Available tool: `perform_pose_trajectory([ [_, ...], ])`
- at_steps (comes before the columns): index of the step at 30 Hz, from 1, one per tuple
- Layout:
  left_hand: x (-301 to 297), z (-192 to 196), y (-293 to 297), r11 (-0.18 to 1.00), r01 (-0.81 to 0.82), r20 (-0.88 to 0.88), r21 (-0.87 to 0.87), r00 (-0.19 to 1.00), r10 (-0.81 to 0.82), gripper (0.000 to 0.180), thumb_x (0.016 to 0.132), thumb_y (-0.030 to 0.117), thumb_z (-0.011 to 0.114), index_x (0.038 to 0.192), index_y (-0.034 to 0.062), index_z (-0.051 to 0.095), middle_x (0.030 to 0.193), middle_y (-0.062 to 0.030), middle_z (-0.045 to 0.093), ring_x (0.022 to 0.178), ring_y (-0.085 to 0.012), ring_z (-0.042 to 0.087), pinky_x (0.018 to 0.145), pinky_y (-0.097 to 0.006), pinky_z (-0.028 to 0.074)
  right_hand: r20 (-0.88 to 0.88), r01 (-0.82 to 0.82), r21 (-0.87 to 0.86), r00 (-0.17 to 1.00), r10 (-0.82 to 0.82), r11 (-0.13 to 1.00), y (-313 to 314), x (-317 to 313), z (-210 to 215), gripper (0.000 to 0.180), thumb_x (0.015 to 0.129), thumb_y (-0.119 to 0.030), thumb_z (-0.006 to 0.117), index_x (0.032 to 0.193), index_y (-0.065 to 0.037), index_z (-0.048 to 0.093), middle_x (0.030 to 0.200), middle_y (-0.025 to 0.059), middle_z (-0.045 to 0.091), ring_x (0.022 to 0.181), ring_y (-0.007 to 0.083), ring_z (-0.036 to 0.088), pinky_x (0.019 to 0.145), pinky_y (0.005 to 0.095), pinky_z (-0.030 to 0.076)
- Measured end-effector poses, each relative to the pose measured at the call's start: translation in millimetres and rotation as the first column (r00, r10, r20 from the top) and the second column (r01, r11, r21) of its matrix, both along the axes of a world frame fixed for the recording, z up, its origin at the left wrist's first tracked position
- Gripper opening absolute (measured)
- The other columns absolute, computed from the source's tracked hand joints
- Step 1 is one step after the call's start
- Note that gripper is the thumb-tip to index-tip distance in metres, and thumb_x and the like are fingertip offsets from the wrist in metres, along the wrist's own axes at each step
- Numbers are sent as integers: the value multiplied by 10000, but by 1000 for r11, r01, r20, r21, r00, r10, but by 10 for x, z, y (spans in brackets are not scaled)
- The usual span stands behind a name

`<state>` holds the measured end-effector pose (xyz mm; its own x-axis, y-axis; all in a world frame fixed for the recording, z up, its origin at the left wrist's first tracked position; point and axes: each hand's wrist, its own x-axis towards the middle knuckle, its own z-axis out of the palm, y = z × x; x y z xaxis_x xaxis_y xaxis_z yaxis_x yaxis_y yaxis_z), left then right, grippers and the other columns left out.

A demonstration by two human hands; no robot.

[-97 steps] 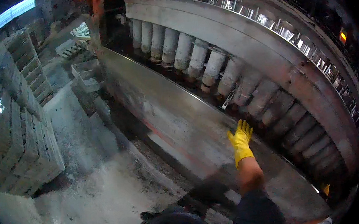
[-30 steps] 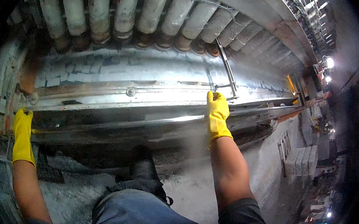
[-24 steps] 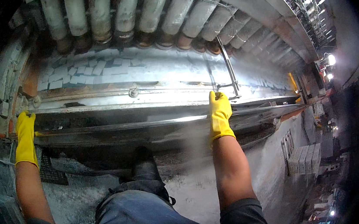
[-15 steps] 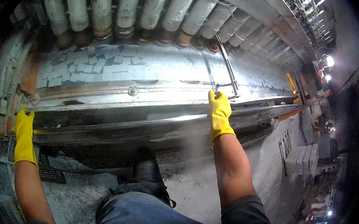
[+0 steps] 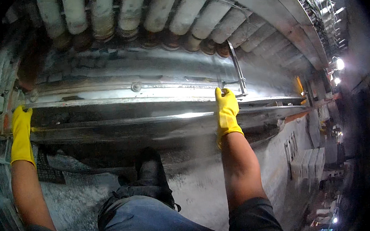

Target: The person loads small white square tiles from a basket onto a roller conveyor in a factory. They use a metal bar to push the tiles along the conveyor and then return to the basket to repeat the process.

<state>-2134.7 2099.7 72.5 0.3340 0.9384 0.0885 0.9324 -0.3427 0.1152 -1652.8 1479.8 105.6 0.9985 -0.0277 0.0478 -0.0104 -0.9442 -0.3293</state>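
Ledge [image 5: 169, 93] of pale metal runs across the view from about ten o'clock to three, passing just on the twelve o'clock side of centre. At nine o'clock the yellow-gloved left hand [image 5: 22, 132] curls its fingers shut on its end; nearer centre, toward three, the gloved right hand [image 5: 228, 111] pinches the same near edge. Grey cylinders [image 5: 163, 6] line up between ten and two. A dark boot [image 5: 152, 166] shows at seven.
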Motion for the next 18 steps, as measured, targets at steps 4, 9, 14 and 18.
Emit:
perform_pose_trajectory([
  [4, 15, -196, 186, 998, -42, -71, -37, 997, 39, 535, 907, 402, 682, 1286, 30, 614, 1261, -216, 661, 1149, -406, 634, 941, -477, 501, 59, -15, 5, 998, 15, 1000, -61, 22, -56, 588, 907, -578, 584, 1242, -104, 677, 1120, 118, 739, 1079, 312, 687, 938, 417, 514],
  [9, -195, -211, 308, 993, -21, 28, -113, 999, 25, 533, 923, 398, 662, 1303, 29, 607, 1282, -205, 657, 1186, -395, 619, 974, -461, 490, 44, -22, 23, 999, 21, 999, 51, -32, 12, 584, 905, -567, 602, 1247, -99, 674, 1120, 105, 743, 1086, 312, 683, 941, 413, 513],
  [14, -26, -123, 176, 998, -22, -36, -66, 999, 19, 535, 919, 396, 665, 1306, 32, 607, 1300, -198, 648, 1202, -386, 612, 993, -451, 481, 37, -3, 22, 999, 2, 1000, -7, -44, 13, 572, 899, -569, 608, 1252, -123, 677, 1128, 91, 744, 1087, 310, 684, 946, 418, 512],
  [18, 68, -22, 60, 994, -33, -47, -106, 998, 28, 536, 921, 400, 660, 1305, 30, 609, 1301, -198, 648, 1203, -386, 612, 995, -449, 481, 29, 8, 4, 1000, -8, 1000, -44, -43, 8, 568, 898, -568, 610, 1249, -127, 678, 1131, 88, 743, 1091, 310, 683, 945, 420, 513],
])
